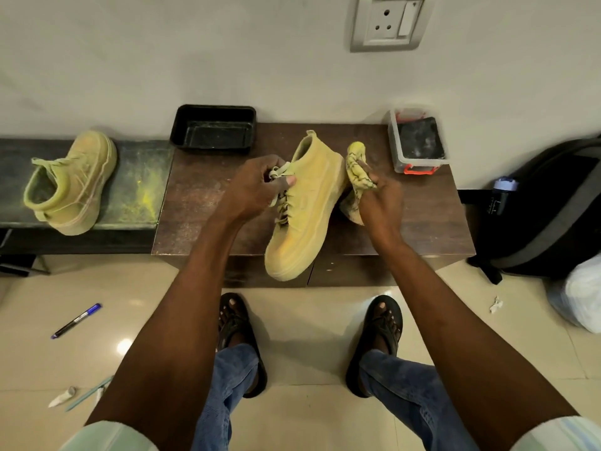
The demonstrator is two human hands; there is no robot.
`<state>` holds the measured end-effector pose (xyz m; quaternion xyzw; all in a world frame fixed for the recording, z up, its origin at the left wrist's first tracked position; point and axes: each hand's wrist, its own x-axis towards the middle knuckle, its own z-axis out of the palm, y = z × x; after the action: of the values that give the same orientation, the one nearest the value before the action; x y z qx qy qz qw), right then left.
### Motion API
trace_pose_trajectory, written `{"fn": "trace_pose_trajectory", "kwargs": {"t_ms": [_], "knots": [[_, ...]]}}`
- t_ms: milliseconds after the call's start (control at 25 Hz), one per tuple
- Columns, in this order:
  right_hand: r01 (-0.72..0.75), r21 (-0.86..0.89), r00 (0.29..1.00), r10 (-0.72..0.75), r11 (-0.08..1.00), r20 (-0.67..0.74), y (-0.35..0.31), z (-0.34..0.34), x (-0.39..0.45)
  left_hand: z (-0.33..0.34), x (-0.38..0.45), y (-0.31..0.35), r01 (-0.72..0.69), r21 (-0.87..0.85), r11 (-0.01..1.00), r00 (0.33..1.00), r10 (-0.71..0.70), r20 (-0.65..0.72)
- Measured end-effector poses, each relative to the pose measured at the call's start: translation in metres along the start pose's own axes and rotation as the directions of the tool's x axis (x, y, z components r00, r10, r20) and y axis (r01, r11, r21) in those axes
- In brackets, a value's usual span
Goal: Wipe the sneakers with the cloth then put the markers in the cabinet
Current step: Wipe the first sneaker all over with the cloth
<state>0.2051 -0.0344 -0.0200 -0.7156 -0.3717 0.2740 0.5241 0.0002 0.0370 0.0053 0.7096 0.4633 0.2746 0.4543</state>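
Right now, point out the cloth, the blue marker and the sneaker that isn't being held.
cloth [357,177]: head view, bunched middle.
blue marker [76,320]: head view, barrel.
unheld sneaker [76,187]: head view, its side.

A black plastic tray [213,130] sits at the back of the brown wooden tabletop [201,203]. A clear plastic box with orange clips [418,141] stands at the back right. A black and grey backpack [549,209] leans by the wall. A white plastic bag [582,294] lies on the shiny tiled floor [309,320]. A white wall socket [390,21] is above.
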Motion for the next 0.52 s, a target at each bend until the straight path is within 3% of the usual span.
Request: {"fn": "trace_pose_trajectory", "kwargs": {"t_ms": [120,240,320,440,520], "knots": [[-0.004,0.26,0.997,0.024,0.966,-0.071,-0.011,0.004,-0.005,-0.004,0.005,0.013,-0.072,0.128,0.989,0.997,0.073,-0.007],[0.025,0.345,0.992,0.018,0.938,-0.122,-0.02,0.007,-0.012,-0.005,0.007,0.016,-0.085,0.261,0.962,0.996,0.073,0.055],[-0.019,0.259,0.996,0.04,0.966,-0.075,-0.019,0.008,-0.018,-0.003,0.007,0.015,-0.048,0.369,0.928,0.996,0.018,0.085],[-0.156,-0.031,0.987,0.157,0.987,0.037,-0.006,0.012,-0.017,0.005,0.008,0.02,-0.041,0.466,0.884,0.997,0.003,0.081],[-0.218,-0.014,0.976,0.218,0.976,0.013,-0.003,0.015,-0.013,0.017,0.009,0.024,-0.08,0.514,0.854,0.991,0.015,0.129]]}}
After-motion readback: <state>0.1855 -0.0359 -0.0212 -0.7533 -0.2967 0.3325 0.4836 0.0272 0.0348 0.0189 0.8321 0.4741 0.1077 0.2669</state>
